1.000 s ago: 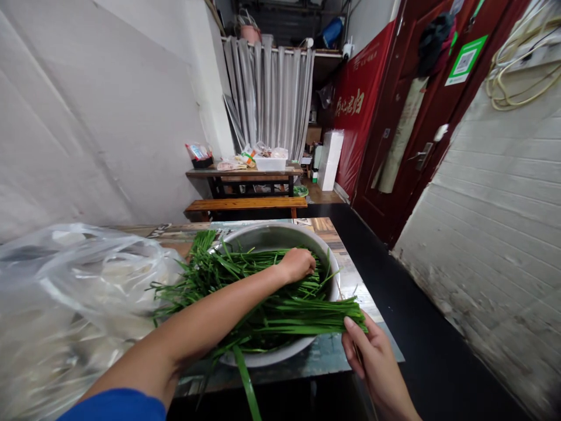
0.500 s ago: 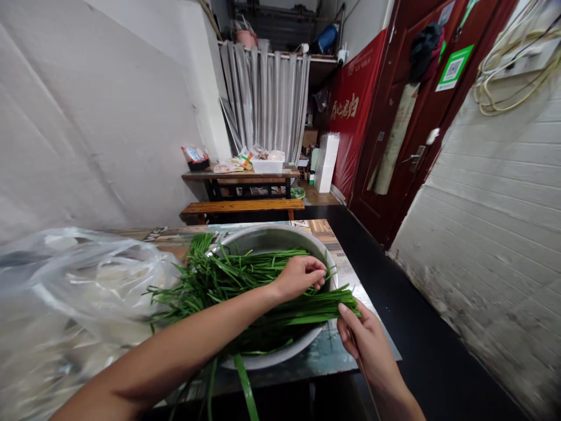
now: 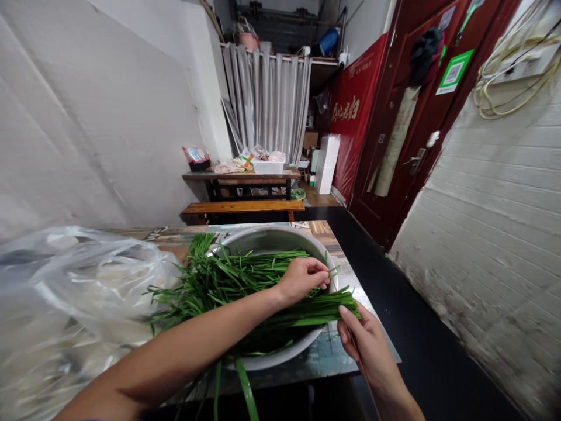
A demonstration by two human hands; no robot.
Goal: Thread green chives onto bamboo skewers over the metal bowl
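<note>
A wide metal basin (image 3: 307,345) holds a heap of long green garlic chives (image 3: 245,272), some hanging over its rim. My right hand (image 3: 366,342) is closed around the ends of a chive bundle (image 3: 315,310) at the basin's right side. A thin brown strip (image 3: 367,383) runs down from that hand along the wrist; what it is I cannot tell. Reaching across the heap, my left hand (image 3: 304,279) has its thumb and fingers pinched together. A short chive piece (image 3: 334,271) sticks out from its fingertips, above the bundle.
A large clear plastic bag (image 3: 87,292) lies left of the basin on the wood-patterned table (image 3: 326,231). Further back are a wooden bench (image 3: 243,206) and a second table (image 3: 197,175) bearing a white tub (image 3: 268,167). A dark red door (image 3: 394,128) stands to the right.
My left hand has shifted slightly right, and the chive piece at its fingertips shows more clearly. My right hand keeps its hold on the bundle almost unmoved.
</note>
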